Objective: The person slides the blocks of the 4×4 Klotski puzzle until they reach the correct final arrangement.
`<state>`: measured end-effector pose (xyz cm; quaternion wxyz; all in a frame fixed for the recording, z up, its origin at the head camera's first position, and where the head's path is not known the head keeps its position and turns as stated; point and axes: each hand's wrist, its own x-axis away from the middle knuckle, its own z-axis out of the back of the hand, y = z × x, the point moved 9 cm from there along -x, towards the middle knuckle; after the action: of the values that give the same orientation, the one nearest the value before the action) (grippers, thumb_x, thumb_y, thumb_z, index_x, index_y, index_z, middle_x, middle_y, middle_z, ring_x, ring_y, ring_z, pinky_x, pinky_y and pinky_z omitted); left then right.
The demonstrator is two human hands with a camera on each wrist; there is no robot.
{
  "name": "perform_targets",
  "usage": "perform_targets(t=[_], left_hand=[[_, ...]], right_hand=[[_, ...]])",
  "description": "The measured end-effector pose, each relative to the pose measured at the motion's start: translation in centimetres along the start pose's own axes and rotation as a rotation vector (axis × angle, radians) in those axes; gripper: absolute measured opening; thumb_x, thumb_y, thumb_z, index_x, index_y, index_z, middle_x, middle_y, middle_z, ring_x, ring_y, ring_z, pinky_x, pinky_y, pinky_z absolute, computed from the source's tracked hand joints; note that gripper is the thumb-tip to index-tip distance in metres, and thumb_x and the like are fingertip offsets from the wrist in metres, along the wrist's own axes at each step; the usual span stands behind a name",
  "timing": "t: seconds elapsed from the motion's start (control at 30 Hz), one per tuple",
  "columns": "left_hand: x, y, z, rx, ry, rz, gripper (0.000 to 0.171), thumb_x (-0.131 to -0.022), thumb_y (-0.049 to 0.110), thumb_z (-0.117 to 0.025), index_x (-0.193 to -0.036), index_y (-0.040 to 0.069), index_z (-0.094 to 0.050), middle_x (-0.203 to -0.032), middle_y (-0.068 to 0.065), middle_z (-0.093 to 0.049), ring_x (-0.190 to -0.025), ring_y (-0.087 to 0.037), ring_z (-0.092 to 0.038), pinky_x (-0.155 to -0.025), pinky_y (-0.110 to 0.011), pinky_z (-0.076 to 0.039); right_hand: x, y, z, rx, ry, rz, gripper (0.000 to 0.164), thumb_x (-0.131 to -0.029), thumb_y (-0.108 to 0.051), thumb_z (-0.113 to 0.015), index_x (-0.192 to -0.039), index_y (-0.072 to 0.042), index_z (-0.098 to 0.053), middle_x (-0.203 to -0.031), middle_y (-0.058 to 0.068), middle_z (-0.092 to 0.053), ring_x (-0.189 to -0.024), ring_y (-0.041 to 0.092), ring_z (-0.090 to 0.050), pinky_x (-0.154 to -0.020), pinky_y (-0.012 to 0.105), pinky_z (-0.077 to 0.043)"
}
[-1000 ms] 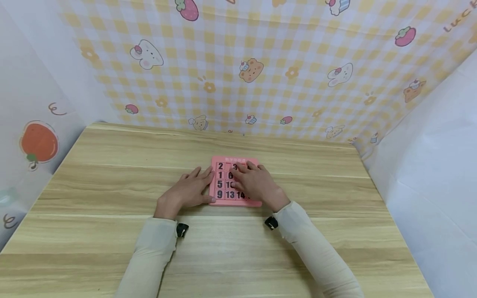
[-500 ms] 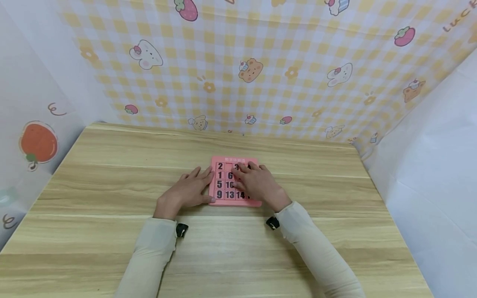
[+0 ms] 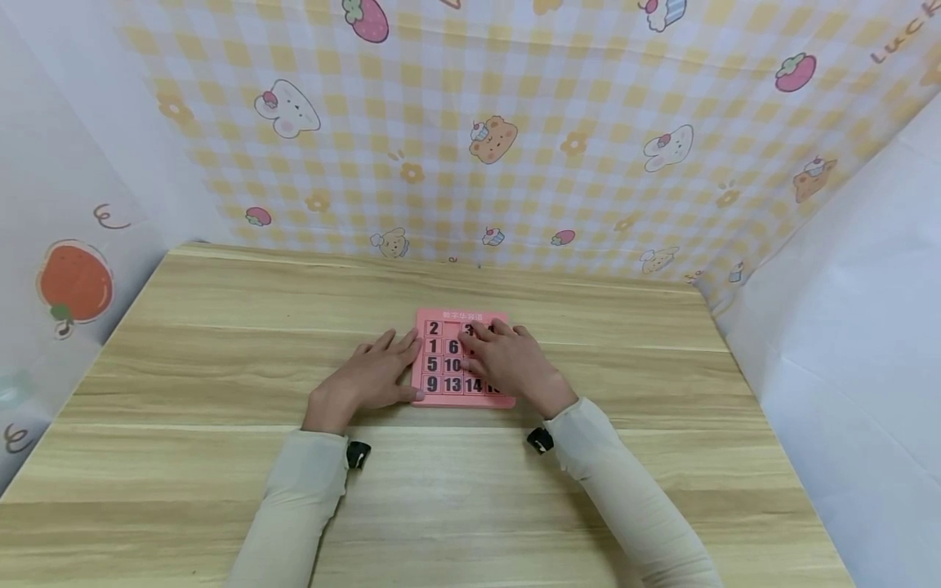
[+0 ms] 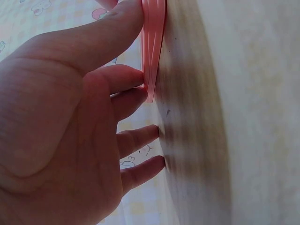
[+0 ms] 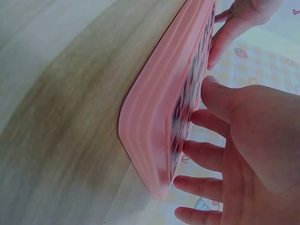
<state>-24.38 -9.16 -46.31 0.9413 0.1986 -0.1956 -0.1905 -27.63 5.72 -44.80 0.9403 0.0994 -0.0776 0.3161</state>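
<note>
A pink sliding number puzzle (image 3: pixel 459 402) lies flat on the wooden table, with black numbers on its square tiles. My left hand (image 3: pixel 371 380) steadies its left side. In the left wrist view, the thumb and two fingers touch the pink edge (image 4: pixel 153 37), while the other fingertips meet the table. Over the puzzle's right half, my right hand (image 3: pixel 510 363) rests with extended fingers on the tiles. One fingertip is at the 3 tile (image 3: pixel 467 329), right of a gap in the top row. Several right-hand tiles are partly hidden beneath that hand.
The wooden table (image 3: pixel 220 327) extends around the puzzle on all sides. Behind it hangs a yellow checked cloth (image 3: pixel 441 188) with cartoon prints. White sheeting (image 3: pixel 845 310) stands along the right side, and a similar printed sheet (image 3: pixel 44 163) lines the left.
The 3 tile has slid slightly right under my right fingers, widening the gap beside the 2. My right hand has shifted a little right with it; the left hand stays put.
</note>
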Motion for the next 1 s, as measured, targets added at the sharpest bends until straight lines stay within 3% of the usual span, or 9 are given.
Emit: perform_targets(t=[1.0], left_hand=[[0.05, 0.08, 0.07, 0.001, -0.002, 0.000, 0.085, -0.093, 0.047, -0.065, -0.157, 0.009, -0.024, -0.166, -0.009, -0.011, -0.152, -0.042, -0.005, -0.121, -0.061, -0.012]], right_hand=[[0.16, 0.27, 0.01, -0.039, -0.012, -0.008, 0.051, -0.107, -0.046, -0.034, -0.154, -0.027, -0.038, -0.159, 0.001, -0.037, -0.142, 0.029, -0.039, -0.113, 0.056, -0.038]])
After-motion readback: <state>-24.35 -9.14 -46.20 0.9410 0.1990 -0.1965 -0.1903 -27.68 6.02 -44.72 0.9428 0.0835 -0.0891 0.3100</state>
